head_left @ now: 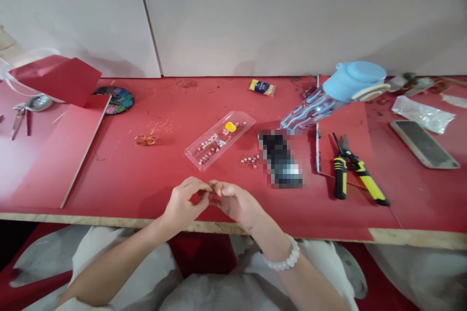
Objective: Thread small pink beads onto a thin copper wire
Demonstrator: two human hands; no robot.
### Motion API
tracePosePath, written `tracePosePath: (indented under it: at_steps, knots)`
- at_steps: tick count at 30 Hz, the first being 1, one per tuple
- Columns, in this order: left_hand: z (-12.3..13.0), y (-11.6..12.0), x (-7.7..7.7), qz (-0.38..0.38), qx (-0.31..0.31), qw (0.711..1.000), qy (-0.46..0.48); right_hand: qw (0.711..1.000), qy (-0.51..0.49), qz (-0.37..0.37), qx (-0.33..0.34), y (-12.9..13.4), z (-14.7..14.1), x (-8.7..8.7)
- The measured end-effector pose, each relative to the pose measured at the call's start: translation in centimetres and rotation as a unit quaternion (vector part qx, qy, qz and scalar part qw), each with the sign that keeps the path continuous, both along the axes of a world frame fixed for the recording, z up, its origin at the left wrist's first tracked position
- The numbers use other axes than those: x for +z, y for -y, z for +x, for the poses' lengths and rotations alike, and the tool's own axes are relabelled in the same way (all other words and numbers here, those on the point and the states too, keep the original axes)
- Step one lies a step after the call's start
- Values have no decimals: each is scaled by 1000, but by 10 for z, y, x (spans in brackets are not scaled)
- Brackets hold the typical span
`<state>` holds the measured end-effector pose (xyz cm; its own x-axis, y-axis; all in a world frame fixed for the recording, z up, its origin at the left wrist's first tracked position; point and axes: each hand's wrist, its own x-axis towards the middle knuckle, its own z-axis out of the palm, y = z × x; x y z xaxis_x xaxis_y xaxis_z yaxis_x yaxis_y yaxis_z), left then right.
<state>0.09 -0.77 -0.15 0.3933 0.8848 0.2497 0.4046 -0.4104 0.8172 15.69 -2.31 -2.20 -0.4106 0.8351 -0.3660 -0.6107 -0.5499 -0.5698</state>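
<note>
My left hand (185, 202) and my right hand (237, 202) meet above the near edge of the red tabletop, fingertips pinched together. Something tiny and dark seems to be between them, too small to name. Just beyond lies a clear plastic tray (190, 154) with small pink and white beads (211, 143) and a yellow round piece (230, 127) in it. A little pile of beaded pieces (249, 160) rests right of the tray. Farther left is a coil of thin copper wire (146, 140).
Yellow-and-black pliers (341, 175), a blue-lidded bottle (353, 82) lying tilted, a pixelated dark phone-like object (280, 160) and a phone (425, 143) are on the right. At the left are a red board (69, 155), a paint palette (118, 99) and scissors (20, 119). A small packet (261, 87) lies near the wall.
</note>
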Motion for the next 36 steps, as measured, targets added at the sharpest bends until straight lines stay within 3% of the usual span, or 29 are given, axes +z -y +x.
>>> tracePosePath:
  at_steps: [4, 9, 12, 16, 18, 20, 25, 29, 36]
  knots:
    - [1, -1, 1, -43, 18, 999, -6, 1000, -7, -21, -6, -3, 4, 1]
    - [2, -2, 1, -133, 39, 990, 9, 979, 155, 129, -42, -2, 9, 2]
    - [3, -3, 2, -165, 40, 985, 17, 918, 308, 248, -37, 2, 12, 9]
    - [3, -2, 3, -156, 37, 987, 18, 799, 469, 374, -39, 7, 11, 18]
    - [2, -2, 2, -143, 33, 989, 14, 766, 498, 404, -44, 8, 10, 20]
    - [2, -1, 1, -131, 29, 991, 6, 751, 508, 418, -61, 7, 8, 20]
    - [2, -1, 1, -119, 13, 993, -5, 761, 504, 394, -109, 5, 8, 19]
    - [2, -1, 4, -117, -5, 993, 1, 791, 486, 356, -103, 4, 8, 18]
    - [2, -3, 7, -113, -27, 993, 23, 820, 468, 313, -103, 4, 8, 19]
